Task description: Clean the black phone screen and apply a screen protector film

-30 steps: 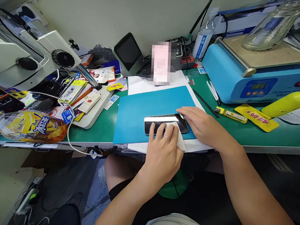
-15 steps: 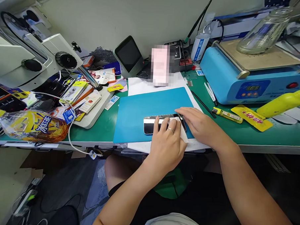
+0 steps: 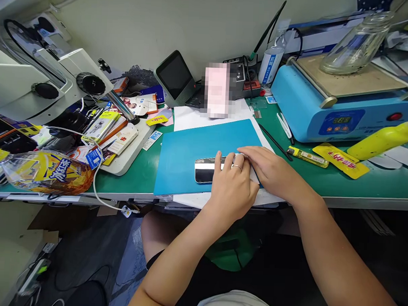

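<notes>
A smartphone (image 3: 205, 171) with a dark, glossy face lies flat on a blue mat (image 3: 182, 147), its right part covered by my hands. My left hand (image 3: 234, 186), a ring on one finger, presses its fingertips down on the phone. Under that palm a white cloth or tissue (image 3: 253, 174) shows only as a small patch. My right hand (image 3: 269, 169) is curved around the phone's right end, its fingertips at the far corner, steadying it. The exact contact of the right fingers is partly hidden.
To the right stand a blue heated machine (image 3: 340, 118) with a glass jar (image 3: 357, 47) on top and a yellow bottle (image 3: 383, 140). Black tweezers (image 3: 275, 141) lie beside the mat. On the left are a microscope stand (image 3: 72, 75) and an iced-tea bottle (image 3: 51, 171).
My left hand has slid a little right along the phone, covering more of its right end and most of the white cloth. My right hand stays in place.
</notes>
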The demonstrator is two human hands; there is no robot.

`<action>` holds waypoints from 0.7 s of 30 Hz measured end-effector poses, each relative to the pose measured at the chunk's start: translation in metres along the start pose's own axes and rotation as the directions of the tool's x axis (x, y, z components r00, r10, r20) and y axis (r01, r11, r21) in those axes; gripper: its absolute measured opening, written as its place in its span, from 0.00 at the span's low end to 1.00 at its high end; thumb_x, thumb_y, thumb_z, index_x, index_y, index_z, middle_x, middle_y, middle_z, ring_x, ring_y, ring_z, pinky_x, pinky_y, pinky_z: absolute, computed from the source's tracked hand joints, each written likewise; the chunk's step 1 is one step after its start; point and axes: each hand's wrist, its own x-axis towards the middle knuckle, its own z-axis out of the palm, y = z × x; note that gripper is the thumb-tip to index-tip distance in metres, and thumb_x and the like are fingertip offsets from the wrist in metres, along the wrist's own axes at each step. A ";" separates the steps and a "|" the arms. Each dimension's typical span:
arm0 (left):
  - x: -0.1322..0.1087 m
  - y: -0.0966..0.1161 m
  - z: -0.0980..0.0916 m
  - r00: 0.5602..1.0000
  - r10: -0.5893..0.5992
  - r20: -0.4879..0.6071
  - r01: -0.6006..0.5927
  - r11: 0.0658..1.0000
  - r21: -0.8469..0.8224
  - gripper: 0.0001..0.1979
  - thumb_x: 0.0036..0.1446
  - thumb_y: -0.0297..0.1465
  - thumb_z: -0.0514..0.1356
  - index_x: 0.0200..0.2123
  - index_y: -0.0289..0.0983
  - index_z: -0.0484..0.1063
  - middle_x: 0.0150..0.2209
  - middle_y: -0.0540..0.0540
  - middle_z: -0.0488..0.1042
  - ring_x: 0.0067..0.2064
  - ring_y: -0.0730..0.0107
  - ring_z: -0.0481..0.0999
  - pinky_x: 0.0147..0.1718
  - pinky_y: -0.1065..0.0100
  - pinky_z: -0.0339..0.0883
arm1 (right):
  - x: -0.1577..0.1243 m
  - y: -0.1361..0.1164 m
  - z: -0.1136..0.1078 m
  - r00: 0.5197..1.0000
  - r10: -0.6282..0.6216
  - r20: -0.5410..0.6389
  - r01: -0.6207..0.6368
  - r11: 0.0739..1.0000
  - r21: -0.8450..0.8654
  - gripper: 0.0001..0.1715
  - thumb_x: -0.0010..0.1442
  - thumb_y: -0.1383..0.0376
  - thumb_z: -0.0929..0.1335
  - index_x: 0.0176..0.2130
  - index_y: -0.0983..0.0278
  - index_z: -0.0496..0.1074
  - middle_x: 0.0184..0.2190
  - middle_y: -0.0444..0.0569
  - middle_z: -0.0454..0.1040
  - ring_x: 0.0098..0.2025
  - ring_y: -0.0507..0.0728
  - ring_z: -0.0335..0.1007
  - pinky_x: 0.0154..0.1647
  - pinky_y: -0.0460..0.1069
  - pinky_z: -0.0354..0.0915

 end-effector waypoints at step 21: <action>-0.022 0.005 -0.004 1.000 0.017 -0.006 -0.017 0.999 0.029 0.24 0.69 0.31 0.48 0.64 0.30 0.65 0.61 0.39 0.70 0.65 0.54 0.65 0.71 0.44 0.49 | -0.001 -0.005 -0.003 0.999 0.052 0.017 -0.052 0.999 -0.016 0.29 0.72 0.68 0.56 0.69 0.61 0.59 0.63 0.58 0.71 0.64 0.65 0.69 0.63 0.64 0.68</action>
